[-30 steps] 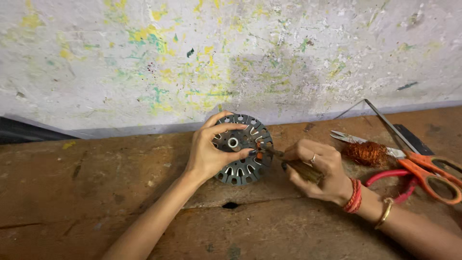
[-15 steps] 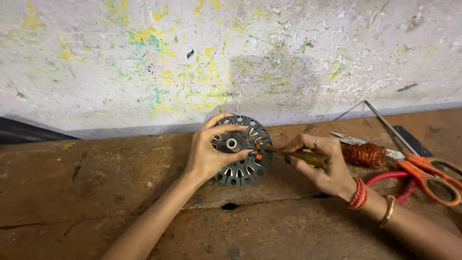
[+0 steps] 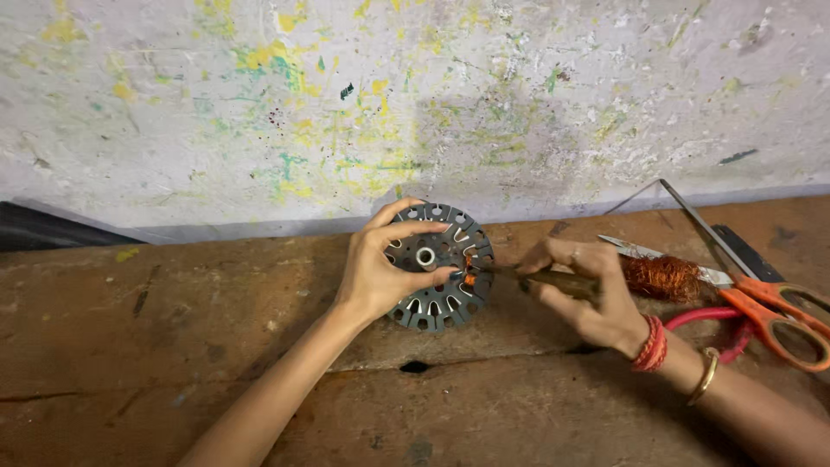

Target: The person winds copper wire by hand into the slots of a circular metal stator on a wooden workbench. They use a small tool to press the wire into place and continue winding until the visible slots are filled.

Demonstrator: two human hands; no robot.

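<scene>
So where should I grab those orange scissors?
Best by the orange handles, coming from the right. The scissors lie flat on the bench with the thin blades pointing up toward the wall, so the looped handles seem the safer, thicker part.

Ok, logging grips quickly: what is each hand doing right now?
Left hand: closed on the slotted metal stator core, holding it upright on the bench.
Right hand: closed on a thin stick-like tool, tip at the core's slots.

Matt grey metal stator core (image 3: 441, 268), glossy copper wire coil (image 3: 664, 277), rough worn wooden bench (image 3: 173, 346), paint-spattered plaster wall (image 3: 346, 104).
</scene>
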